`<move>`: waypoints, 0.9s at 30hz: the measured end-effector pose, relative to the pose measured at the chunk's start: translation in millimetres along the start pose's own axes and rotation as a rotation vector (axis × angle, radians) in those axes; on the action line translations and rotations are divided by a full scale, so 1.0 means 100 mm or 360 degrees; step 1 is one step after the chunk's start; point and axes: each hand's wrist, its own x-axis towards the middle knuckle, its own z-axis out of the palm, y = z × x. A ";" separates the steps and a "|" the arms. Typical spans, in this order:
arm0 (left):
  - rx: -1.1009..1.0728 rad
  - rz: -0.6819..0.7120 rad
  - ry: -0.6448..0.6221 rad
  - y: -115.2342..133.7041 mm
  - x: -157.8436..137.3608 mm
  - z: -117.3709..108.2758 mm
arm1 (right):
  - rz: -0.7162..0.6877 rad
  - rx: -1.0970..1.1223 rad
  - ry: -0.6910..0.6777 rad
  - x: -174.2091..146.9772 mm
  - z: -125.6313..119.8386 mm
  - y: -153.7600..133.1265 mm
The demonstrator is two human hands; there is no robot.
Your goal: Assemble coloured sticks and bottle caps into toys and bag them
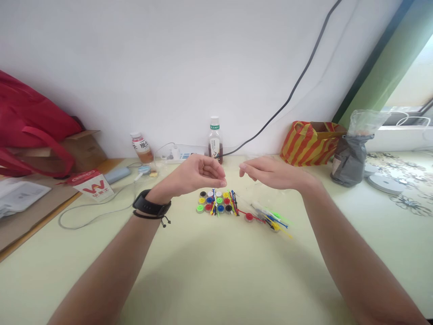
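My left hand (pixel 204 172), with a black watch (pixel 152 205) on its wrist, hovers over the table. Its thumb and fingertips come close together in a pinch; anything between them is too small to make out. To the right, my right hand (pixel 272 172) hangs in the air, fingers loosely stretched toward the left hand and a small gap between the two. Below them lie rows of small round pieces with coloured centres (pixel 200 208), with thin coloured plastic sticks (pixel 234 203) across and beside them. A looser heap of sticks and round pieces (pixel 275 223) lies to the right.
A drink bottle (pixel 214 140) stands by the wall, near a power strip (pixel 184 156). Another bottle (pixel 142 148), a red-and-white box (pixel 90 185) and a red bag (pixel 34 117) are left. A striped bag (pixel 309 144) and grey bag (pixel 350 158) stand right. A dark cable (pixel 287 101) crosses the wall.
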 end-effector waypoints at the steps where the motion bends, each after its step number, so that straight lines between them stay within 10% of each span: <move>1: -0.0002 0.0011 0.0002 0.00 0.00 0.00 | -0.0003 0.0000 0.0006 0.00 0.00 0.01; 14: 0.0625 0.0204 0.0131 -0.01 0.02 0.10 | -0.0213 0.0102 0.0241 0.01 -0.02 -0.03; 27: 0.0283 0.0058 0.0114 -0.30 0.12 0.01 | -0.0081 0.0556 -0.0195 0.14 0.03 0.40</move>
